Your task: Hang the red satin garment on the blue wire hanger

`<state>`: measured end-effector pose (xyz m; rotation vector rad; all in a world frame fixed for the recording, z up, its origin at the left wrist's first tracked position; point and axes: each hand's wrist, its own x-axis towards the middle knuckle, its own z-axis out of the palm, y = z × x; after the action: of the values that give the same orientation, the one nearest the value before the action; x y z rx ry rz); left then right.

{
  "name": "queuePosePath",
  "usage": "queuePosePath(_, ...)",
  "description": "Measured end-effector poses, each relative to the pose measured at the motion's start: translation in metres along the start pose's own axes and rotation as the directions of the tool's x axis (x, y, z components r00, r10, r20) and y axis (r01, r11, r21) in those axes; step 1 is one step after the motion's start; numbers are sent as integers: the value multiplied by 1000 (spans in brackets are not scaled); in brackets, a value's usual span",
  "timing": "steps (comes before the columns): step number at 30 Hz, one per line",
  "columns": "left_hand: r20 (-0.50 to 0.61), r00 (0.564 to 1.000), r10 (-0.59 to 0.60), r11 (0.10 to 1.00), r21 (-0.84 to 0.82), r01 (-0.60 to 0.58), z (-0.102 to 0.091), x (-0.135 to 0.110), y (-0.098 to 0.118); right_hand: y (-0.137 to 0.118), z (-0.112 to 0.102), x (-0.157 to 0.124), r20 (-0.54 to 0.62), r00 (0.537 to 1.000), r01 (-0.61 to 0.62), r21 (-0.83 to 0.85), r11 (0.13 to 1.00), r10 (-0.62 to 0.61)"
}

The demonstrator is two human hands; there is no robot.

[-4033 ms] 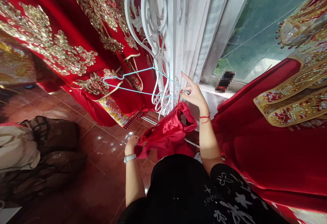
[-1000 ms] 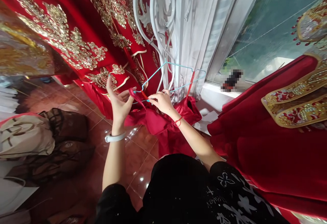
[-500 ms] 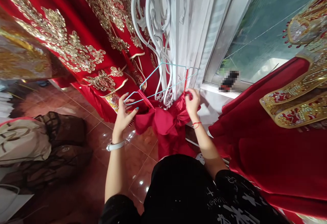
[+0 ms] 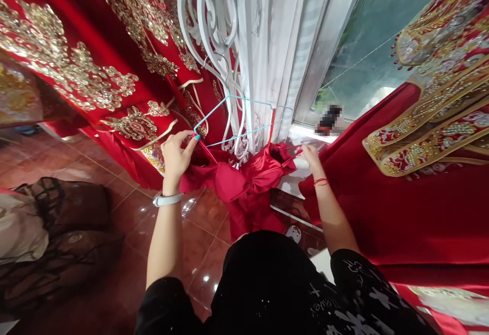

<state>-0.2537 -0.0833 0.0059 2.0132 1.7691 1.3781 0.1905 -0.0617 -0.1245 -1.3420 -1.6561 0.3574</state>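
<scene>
Left hand (image 4: 176, 152) raised, forearm near upright, white wristband (image 4: 167, 200) showing, fingers curled and pinching the left tip of the pale blue wire hanger (image 4: 244, 121) together with a thin red strap. Right hand (image 4: 311, 157) out to the right side, arm stretched forward, red thread bracelet (image 4: 321, 182) at the wrist, fingers drawn in close on a second thin strap pulled taut from the garment; grip itself partly blurred, looks pinched. Red satin garment (image 4: 248, 177) bunched and sagging between both hands, just below the hanger's lower wire, one strap looped over the hanger's right end. Hanger hook caught on the white scrolled metal rack (image 4: 212, 29), hanging tilted, left end lower. Behind and left, red fabric with gold embroidery (image 4: 76, 70); more red and gold cloth (image 4: 420, 136) well to the right of the right hand. White curtain (image 4: 275, 45) beside the rack, window glass (image 4: 374, 34) beyond. Glossy reddish tiled floor (image 4: 202, 213) below the garment, dark bags (image 4: 64, 233) at far left, well apart from both hands.
</scene>
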Motion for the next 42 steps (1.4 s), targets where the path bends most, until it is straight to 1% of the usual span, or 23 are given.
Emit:
queuePosePath(2, 30, 1000, 9, 999, 40, -10, 1, 2, -4, -8, -10, 14, -74, 994, -67, 215, 974, 85)
queuePosePath(3, 43, 999, 10, 998, 64, -13, 1, 3, -5, -14, -13, 21, -122, 984, -79, 357, 931, 130)
queuePosePath(5, 58, 998, 11, 994, 108, -17, 1, 7, -6, -29, -16, 35, -229, 947, -44, 603, 796, 227)
queuePosePath(6, 60, 998, 11, 993, 120, -18, 2, 8, -7, -37, -16, 42, -279, 926, -8, 660, 751, 255)
queuePosePath(7, 60, 998, 13, 992, 123, -21, 3, 10, -8, -45, -17, 48, -320, 912, 25, 665, 746, 255)
queuePosePath(8, 59, 998, 17, 993, 116, -24, 5, 11, -9, -53, -18, 55, -338, 911, 43, 646, 762, 235)
queuePosePath(9, 58, 998, 20, 994, 102, -26, 7, 12, -10, -61, -20, 62, -331, 921, 48, 619, 784, 205)
queuePosePath(12, 59, 998, 31, 998, 56, -35, 11, 14, -13, -83, -31, 80, -205, 974, 33, 566, 824, 102)
queuePosePath(14, 71, 997, 38, 998, 39, -41, 13, 14, -14, -96, -37, 92, -109, 994, 34, 517, 856, 27)
queuePosePath(17, 78, 996, 49, 998, 38, -52, 14, 11, -16, -111, -43, 105, -6, 998, 66, 383, 921, -69)
queuePosePath(19, 63, 997, 52, 997, 47, -55, 14, 8, -16, -116, -42, 110, 32, 993, 97, 303, 948, -112)
queuePosePath(23, 31, 998, 60, 996, 60, -61, 16, 2, -18, -118, -39, 110, 50, 983, 162, 222, 961, -178)
queuePosePath(27, 26, 999, 47, 998, 29, -48, 20, 4, -16, -118, -41, 106, 97, 969, 207, 176, 963, -226)
queuePosePath(29, 25, 998, 55, 998, -12, -55, 19, 5, -16, -124, -41, 102, 72, 968, 230, 135, 964, -241)
queuePosePath(30, 11, 998, 66, 997, -42, -65, 17, 5, -17, -128, -40, 99, 25, 969, 240, 118, 964, -245)
queuePosePath(32, -63, 996, 59, 984, -163, -68, 13, -3, -24, -141, -32, 89, -126, 960, 266, 120, 956, -251)
queuePosePath(34, -136, 990, -32, 937, -350, -18, 10, -19, -37, -158, -15, 76, -238, 936, 305, 189, 934, -258)
queuePosePath(35, -137, 985, -101, 895, -444, 30, 9, -31, -45, -167, -3, 69, -245, 933, 324, 244, 914, -265)
queuePosePath(36, -99, 981, -165, 859, -503, 94, 10, -43, -54, -176, 11, 63, -191, 942, 325, 306, 895, -277)
queuePosePath(37, -31, 978, -207, 841, -516, 162, 12, -56, -62, -185, 28, 59, -106, 949, 315, 365, 876, -297)
queuePosePath(38, 24, 968, -250, 829, -512, 227, 15, -67, -70, -194, 45, 55, 14, 947, 289, 406, 867, -322)
queuePosePath(40, 67, 942, -329, 805, -502, 317, 22, -85, -80, -211, 82, 53, 221, 910, 237, 417, 877, -351)
queuePosePath(42, 36, 933, -357, 794, -514, 324, 29, -93, -83, -225, 116, 55, 347, 867, 217, 384, 897, -358)
